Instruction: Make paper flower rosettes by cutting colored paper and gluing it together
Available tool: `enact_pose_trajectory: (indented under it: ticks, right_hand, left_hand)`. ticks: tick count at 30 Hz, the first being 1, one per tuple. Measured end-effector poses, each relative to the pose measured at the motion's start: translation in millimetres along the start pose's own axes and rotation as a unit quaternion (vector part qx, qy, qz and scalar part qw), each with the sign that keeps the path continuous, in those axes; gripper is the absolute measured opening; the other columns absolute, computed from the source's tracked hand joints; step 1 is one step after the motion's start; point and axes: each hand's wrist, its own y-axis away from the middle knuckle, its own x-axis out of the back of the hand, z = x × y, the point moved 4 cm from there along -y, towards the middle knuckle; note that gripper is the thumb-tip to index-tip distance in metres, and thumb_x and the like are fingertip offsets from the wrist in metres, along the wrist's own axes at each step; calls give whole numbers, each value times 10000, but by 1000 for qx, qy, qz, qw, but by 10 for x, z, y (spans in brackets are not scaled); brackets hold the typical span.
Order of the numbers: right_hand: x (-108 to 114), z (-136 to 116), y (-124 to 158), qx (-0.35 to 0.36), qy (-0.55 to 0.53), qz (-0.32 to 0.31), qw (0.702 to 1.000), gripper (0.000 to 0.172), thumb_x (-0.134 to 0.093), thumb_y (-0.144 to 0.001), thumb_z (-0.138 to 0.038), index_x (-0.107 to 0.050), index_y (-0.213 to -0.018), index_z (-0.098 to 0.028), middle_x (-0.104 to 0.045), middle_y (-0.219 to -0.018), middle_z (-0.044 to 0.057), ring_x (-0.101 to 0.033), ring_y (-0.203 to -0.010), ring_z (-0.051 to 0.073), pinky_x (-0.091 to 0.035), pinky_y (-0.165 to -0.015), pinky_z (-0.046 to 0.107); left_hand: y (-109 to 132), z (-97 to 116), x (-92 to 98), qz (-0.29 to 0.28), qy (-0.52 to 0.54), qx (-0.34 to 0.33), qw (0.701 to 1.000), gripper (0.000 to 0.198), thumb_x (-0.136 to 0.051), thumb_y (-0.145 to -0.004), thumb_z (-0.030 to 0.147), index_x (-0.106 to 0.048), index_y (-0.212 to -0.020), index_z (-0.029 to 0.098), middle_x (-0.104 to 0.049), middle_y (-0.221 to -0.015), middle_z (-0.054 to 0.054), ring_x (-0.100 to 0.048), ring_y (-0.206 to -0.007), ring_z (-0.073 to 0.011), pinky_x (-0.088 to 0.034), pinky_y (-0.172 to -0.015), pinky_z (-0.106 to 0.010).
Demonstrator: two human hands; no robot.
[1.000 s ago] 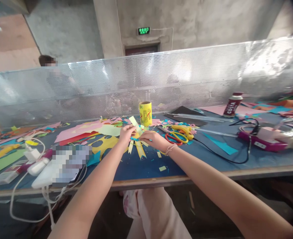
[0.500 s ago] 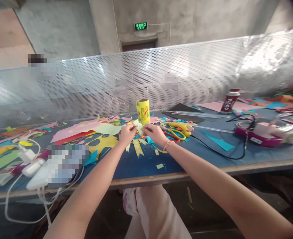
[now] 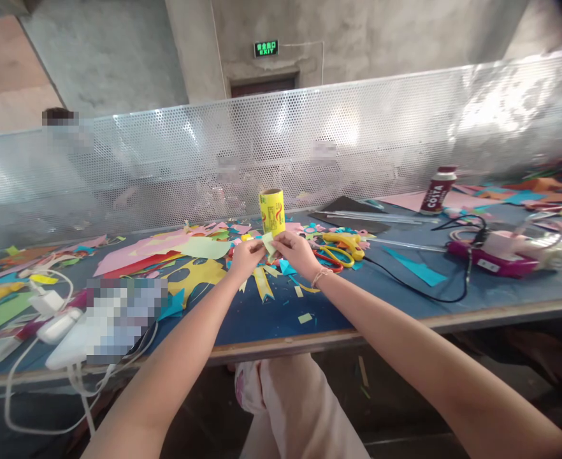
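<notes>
A small pale-green piece of paper [image 3: 268, 243] is pinched between my two hands, above the middle of the table. My left hand [image 3: 246, 257] grips its left side, and my right hand [image 3: 296, 252] grips its right side with thumb and fingers together. Just behind the paper a yellow printed tube [image 3: 272, 210] stands upright, its round opening facing up. Below my hands a yellow strip with notched ends [image 3: 263, 282] lies among small scraps. Scissors with yellow and red handles [image 3: 337, 256] lie to the right of my right hand.
A yellow glue gun [image 3: 342, 241] with a black cord lies right of my hands. Farther right are a purple power strip [image 3: 505, 262] and a dark red bottle [image 3: 438, 191]. Coloured paper sheets [image 3: 140, 250] spread leftward, near a white device with cables [image 3: 64, 347]. A perforated metal screen [image 3: 166, 172] stands behind.
The pale-green paper now stands more upright between my fingers and shows more of its face. My hands stay in nearly the same place; the whole view has shifted slightly.
</notes>
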Motion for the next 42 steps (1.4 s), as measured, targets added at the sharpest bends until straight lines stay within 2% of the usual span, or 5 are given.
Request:
enact_pose_trajectory:
  ticks: [14, 21, 28, 35, 42]
  right_hand:
    - [11, 55, -19, 5, -13, 1, 1000, 276, -600, -734, -470, -477, -742, -223, -590, -591, -23, -606, -561, 149, -502, -551, 287]
    - [22, 23, -16, -25, -27, 10, 999, 353, -654, -674, -515, -468, -708, -217, -586, -570, -23, -605, -542, 151, -502, -540, 288]
    - [29, 17, -25, -29, -45, 12, 999, 345, -660, -670, -498, -471, -698, -210, -569, -558, -27, -577, -519, 131, -486, -520, 273]
    - [38, -5, -33, -22, -52, 7, 998, 327, -638, -696, -492, -482, -692, -204, -551, -538, -36, -535, -489, 105, -457, -505, 256]
    - [23, 8, -25, -39, -92, 1, 995, 316, -632, -715, -476, -481, -691, -199, -549, -538, -41, -520, -475, 89, -436, -491, 239]
  left_hand:
    - [-23, -37, -14, -19, -66, -46, 997, 183, -529, -763, 204, -702, -712, 178, -601, -593, -5, -534, -556, -120, -388, -540, -203]
    - [16, 16, 6, 6, -52, -26, 998, 95, -587, -686, 150, -661, -636, 182, -588, -562, 1, -542, -582, -141, -364, -553, -206]
    - [30, 76, -13, -14, -138, -93, 986, 185, -516, -753, 161, -677, -663, 183, -582, -571, -7, -542, -584, -139, -371, -564, -209]
    - [33, 67, -25, -25, -120, -101, 987, 191, -525, -790, 241, -706, -753, 193, -597, -622, -11, -542, -590, -137, -402, -575, -215]
    - [21, 56, -32, -25, -125, -120, 985, 185, -520, -793, 219, -690, -730, 181, -574, -588, -2, -541, -585, -131, -408, -573, -208]
